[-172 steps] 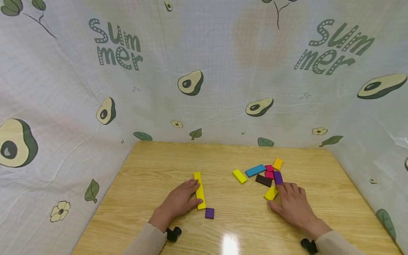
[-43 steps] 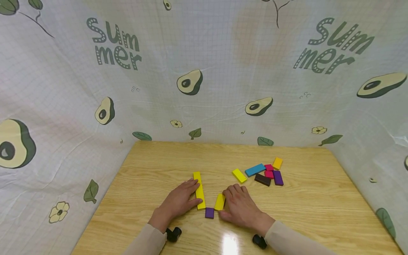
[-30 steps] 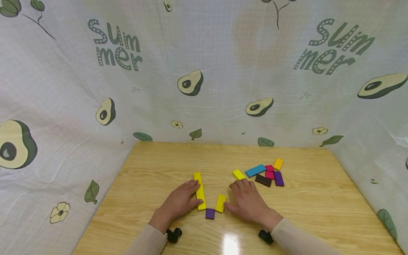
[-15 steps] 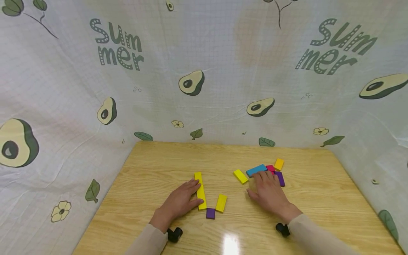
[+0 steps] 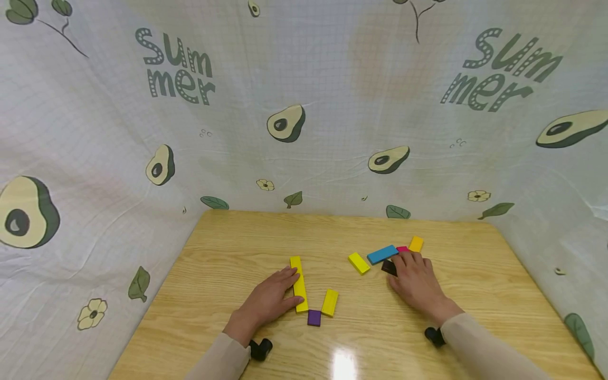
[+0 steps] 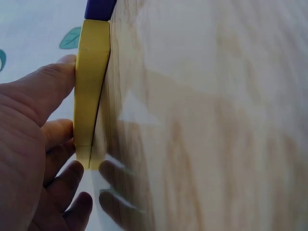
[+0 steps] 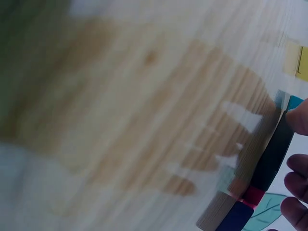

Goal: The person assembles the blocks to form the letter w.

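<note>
My left hand (image 5: 268, 298) rests on the table with fingertips and thumb against the long side of a row of yellow blocks (image 5: 298, 285), laid end to end. A small purple block (image 5: 314, 317) touches the row's near end, and another yellow block (image 5: 330, 302) stands slanted beside it. Farther right, my right hand (image 5: 418, 279) is over a dark brown block (image 5: 389, 267), hiding part of it. In the right wrist view the thumb (image 7: 299, 118) overlaps one end of the dark block (image 7: 273, 154), while the other fingers stay apart from it.
Around the right hand lie a blue block (image 5: 382, 255), a pink block (image 5: 402, 248), an orange block (image 5: 416, 244) and a loose yellow block (image 5: 358, 263). A purple block (image 7: 234, 216) shows in the right wrist view. A printed cloth (image 5: 332, 79) encloses the wooden table (image 5: 266, 232).
The right hand carried a yellow block from the right cluster to beside the small purple block, let go, and moved back right to the dark block. The left hand stayed in place.
</note>
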Motion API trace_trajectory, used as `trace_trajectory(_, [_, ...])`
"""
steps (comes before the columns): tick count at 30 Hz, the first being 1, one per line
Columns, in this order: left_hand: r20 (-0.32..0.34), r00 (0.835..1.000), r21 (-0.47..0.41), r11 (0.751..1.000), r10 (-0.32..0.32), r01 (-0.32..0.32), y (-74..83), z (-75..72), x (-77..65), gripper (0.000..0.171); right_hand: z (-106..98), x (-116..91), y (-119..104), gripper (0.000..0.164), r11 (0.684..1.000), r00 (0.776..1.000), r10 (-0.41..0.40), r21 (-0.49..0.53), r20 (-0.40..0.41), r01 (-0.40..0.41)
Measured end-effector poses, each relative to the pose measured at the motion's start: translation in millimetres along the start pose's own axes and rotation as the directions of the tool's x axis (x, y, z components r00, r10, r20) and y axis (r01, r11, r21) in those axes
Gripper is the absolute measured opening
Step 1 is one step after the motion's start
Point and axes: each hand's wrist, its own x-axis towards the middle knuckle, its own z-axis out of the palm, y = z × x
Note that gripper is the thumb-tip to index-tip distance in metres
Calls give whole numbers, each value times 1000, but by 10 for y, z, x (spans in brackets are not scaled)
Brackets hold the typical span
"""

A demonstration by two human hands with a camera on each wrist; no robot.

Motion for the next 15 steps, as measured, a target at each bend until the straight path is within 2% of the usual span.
trace_trajectory(9, [2, 1000, 5, 1000, -2, 2, 0, -8, 4, 69, -17, 11, 20, 36, 1000, 999, -20, -16, 50, 21])
trace_trajectory(15, [4, 1000, -3, 1000, -4, 4, 2, -8, 5, 69, -32, -5, 16, 23, 997, 993, -79, 18, 91, 77])
